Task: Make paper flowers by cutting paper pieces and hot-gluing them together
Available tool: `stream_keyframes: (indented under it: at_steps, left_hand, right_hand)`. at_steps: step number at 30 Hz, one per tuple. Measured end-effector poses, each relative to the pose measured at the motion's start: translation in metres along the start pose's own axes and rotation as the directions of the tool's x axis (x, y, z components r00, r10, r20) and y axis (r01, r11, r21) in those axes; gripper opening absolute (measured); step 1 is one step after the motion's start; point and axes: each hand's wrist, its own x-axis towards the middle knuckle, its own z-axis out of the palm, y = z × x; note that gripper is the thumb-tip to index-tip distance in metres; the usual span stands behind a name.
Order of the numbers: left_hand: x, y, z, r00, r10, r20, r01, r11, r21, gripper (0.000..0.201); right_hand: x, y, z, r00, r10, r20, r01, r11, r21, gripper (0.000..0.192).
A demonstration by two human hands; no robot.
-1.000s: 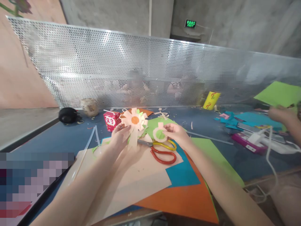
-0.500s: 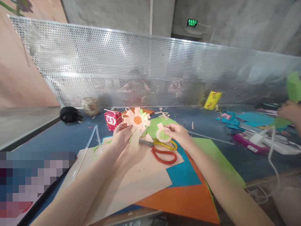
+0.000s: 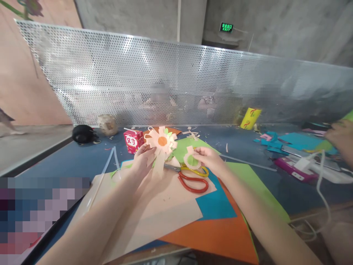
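My left hand is closed on a pale pink paper flower with an orange centre, small green leaves and a long pale strip hanging below. Between the fingers of my right hand is a small round paper piece, green in the middle with a notched pale rim and a short tab on top. Below the two hands lies a pair of scissors with one red and one yellow handle loop. Pale pink paper sheets lie under the scissors and my forearms.
A pink drink carton stands left of the flower. Blue, orange and green paper sheets overlap under the pink ones. A yellow cylinder stands by the perforated metal screen. At right are a power strip and another person's hand.
Both my hands keep their grip with hardly any movement. The view has shifted slightly. The other person's hand at right has lowered its green paper, and a walking person's leg shows at far left.
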Motion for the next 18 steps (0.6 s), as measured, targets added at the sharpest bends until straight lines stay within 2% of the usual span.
stream_keyframes:
  at_steps: [5,9,13,18]
  left_hand:
    - [0.003,-0.002,-0.002,1.0,0.013,-0.024,-0.014,1.0,-0.008,0.028]
    - [0.005,-0.001,-0.002,0.997,0.045,-0.062,-0.045,0.999,-0.009,0.032]
    - [0.006,0.001,-0.001,0.994,0.083,-0.069,-0.08,0.996,0.038,0.033]
    - [0.007,-0.001,0.002,0.986,0.139,0.096,-0.157,0.962,0.222,0.035]
  right_hand:
    - [-0.005,-0.003,0.0,0.996,0.006,0.094,-0.002,0.999,-0.049,0.018]
    - [-0.01,-0.006,0.001,0.974,0.04,0.221,-0.017,0.994,-0.105,0.02]
    - [-0.013,-0.006,0.005,0.903,0.1,0.417,-0.036,0.987,-0.157,0.024]
    - [-0.017,-0.007,0.007,0.822,0.119,0.557,-0.015,0.982,-0.188,0.028]
